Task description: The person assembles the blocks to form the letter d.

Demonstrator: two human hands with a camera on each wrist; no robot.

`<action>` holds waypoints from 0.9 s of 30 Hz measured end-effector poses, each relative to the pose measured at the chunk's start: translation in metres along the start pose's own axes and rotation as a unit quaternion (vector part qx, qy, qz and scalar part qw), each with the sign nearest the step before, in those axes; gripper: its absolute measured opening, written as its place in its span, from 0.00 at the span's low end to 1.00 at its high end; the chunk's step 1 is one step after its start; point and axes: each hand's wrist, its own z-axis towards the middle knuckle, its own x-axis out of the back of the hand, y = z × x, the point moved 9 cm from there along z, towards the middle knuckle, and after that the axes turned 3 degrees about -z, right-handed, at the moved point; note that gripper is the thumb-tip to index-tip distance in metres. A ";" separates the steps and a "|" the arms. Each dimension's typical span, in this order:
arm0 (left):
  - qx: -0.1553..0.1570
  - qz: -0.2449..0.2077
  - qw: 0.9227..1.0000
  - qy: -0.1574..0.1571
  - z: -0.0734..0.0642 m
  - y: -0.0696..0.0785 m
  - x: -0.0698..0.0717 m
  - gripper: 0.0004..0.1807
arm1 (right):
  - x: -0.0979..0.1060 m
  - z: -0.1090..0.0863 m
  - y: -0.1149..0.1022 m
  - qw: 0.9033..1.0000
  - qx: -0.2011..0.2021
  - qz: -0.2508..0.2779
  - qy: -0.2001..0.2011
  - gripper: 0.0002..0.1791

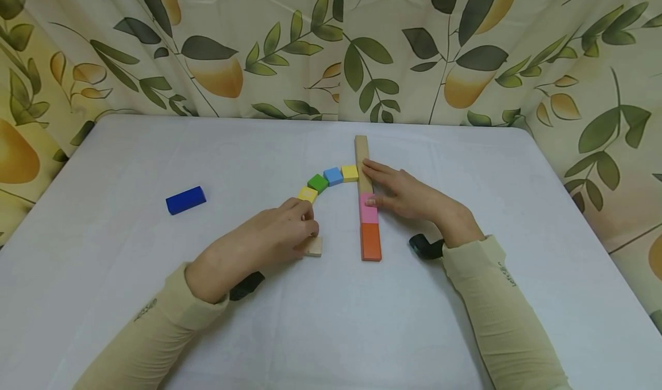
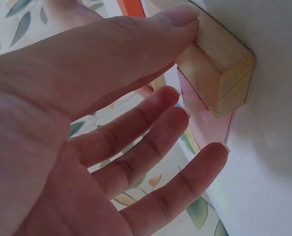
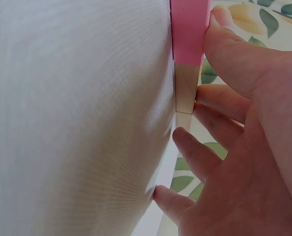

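Note:
My left hand pinches a plain wooden block low on the table, with the thumb on its side and the other fingers spread. Beside that block, a pink block shows in the left wrist view; in the head view the hand hides it. From there an arc runs up through a yellow, a green, a blue and another yellow block. It meets a straight row of plain wood, pink and orange blocks. Extended fingers of my right hand touch this row's right side, thumb at the pink block.
A dark blue block lies apart on the left side of the white table. Black wrist devices show under both cuffs. Behind the far edge hangs a leaf-patterned curtain.

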 end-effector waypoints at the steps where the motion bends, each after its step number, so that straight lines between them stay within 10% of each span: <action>1: 0.000 0.000 1.000 -0.002 0.000 0.000 0.000 0.14 | 0.000 0.000 0.000 1.000 0.000 0.000 0.000 0.44; 12: -0.001 -0.025 1.000 0.020 -0.009 -0.011 0.016 0.14 | 0.000 -0.001 -0.002 1.000 0.008 0.001 0.003 0.42; 27: 0.054 -0.029 0.995 0.081 -0.037 -0.067 0.038 0.18 | 0.001 -0.003 -0.003 1.000 0.009 -0.005 0.002 0.41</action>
